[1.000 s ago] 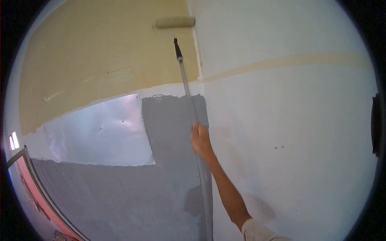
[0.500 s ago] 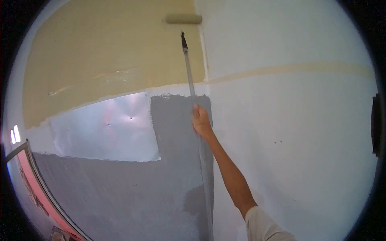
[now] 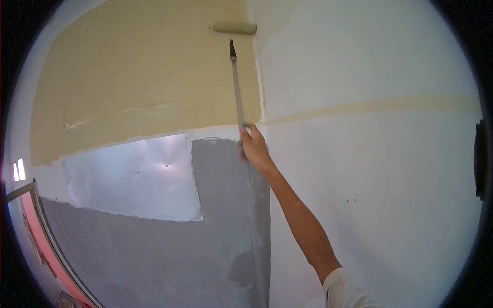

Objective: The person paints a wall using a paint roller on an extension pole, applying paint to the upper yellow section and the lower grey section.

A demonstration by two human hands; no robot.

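While the right hand (image 3: pixel 254 148) is closed around the pole (image 3: pixel 238 97), its arm reaches up and away from the lower right, a pale sleeve (image 3: pixel 345 291) showing at the shoulder. The grip sits about where the yellow paint (image 3: pixel 144 77) meets the grey patch (image 3: pixel 226 205) on the wall. Above the hand the pole runs nearly straight up, leaning slightly left, to a dark fitting just under the roller (image 3: pixel 234 28). The roller lies level against the top of the yellow area, its right end close to the edge where the yellow stops and the white wall (image 3: pixel 370 179) begins. Below the hand the pole goes on down across the grey patch to the bottom of the view.

The left hand is out of view, so its state cannot be told.

Left of the grey patch is a shiny silvery panel (image 3: pixel 133 177) with a few small dots on it. A thin yellow stripe (image 3: pixel 380 105) crosses the white wall to the right, level with the lower edge of the yellow area. At the far lower left, a pink strip (image 3: pixel 38 231) runs beside a dark rail.
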